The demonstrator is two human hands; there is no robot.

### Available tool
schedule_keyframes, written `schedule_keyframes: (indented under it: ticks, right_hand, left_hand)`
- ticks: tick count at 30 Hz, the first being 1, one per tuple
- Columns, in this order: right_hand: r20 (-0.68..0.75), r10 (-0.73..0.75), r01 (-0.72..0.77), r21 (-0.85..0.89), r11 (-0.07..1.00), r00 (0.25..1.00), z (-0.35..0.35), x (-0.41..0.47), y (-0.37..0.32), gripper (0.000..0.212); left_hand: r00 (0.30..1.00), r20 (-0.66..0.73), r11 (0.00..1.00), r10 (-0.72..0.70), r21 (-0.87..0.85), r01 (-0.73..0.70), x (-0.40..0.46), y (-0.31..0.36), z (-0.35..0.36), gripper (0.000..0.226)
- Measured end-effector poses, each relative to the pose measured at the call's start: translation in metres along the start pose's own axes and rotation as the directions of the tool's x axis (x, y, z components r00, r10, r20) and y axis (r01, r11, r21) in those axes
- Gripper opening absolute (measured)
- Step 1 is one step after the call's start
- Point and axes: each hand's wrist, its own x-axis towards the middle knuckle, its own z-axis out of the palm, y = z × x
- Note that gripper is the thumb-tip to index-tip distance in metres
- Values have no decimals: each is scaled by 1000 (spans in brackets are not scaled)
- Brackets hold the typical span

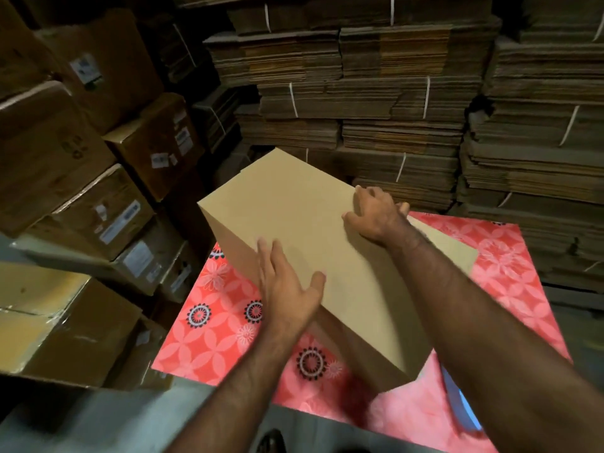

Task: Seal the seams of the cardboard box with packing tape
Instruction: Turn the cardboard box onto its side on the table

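Observation:
A plain brown cardboard box (294,217) sits tilted on a red flowered cloth (225,322), one corner raised toward the back left. My left hand (287,289) lies flat against the box's near left edge, fingers straight and thumb spread on the top face. My right hand (376,214) holds the far right edge of the box, fingers curled over it. A loose flap (454,253) sticks out to the right beyond my right forearm. A blue object (461,407), blurred and half hidden under my right forearm, lies on the cloth; I cannot tell whether it is the tape.
Stacked sealed cartons with labels (98,178) fill the left side. Tied bundles of flat cardboard (392,103) form a wall behind and to the right. A grey floor (81,423) shows at the bottom left, with a foot (271,441) at the lower edge.

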Motion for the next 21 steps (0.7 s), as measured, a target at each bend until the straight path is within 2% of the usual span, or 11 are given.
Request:
schedule_keyframes:
  ticks: [3, 6, 9, 11, 15, 21]
  right_hand:
    - [-112, 129, -123, 59, 991, 985, 7, -30, -11, 72]
    - [-155, 370, -367, 48, 929, 916, 17, -64, -8, 78]
    - [-139, 584, -584, 42, 810, 800, 27, -87, -8, 91]
    - [-130, 650, -650, 49, 758, 749, 32, -97, -7, 93]
    - [-124, 645, -643, 62, 763, 754, 34, -96, 1, 93]
    - [-132, 485, -492, -22, 870, 864, 16, -91, 40, 89]
  left_hand:
    - [989, 35, 972, 142, 182, -146, 79, -10, -32, 78]
    - [963, 117, 869, 244, 414, -271, 159, -7, -51, 60]
    - [976, 179, 753, 124, 624, -210, 222, -17, -67, 59]
    - [979, 204, 728, 19, 668, -153, 246, -27, -74, 61]
    - [955, 294, 770, -46, 619, -154, 252, -38, -79, 70]
    - [958, 269, 781, -97, 617, -94, 197, -46, -92, 73]
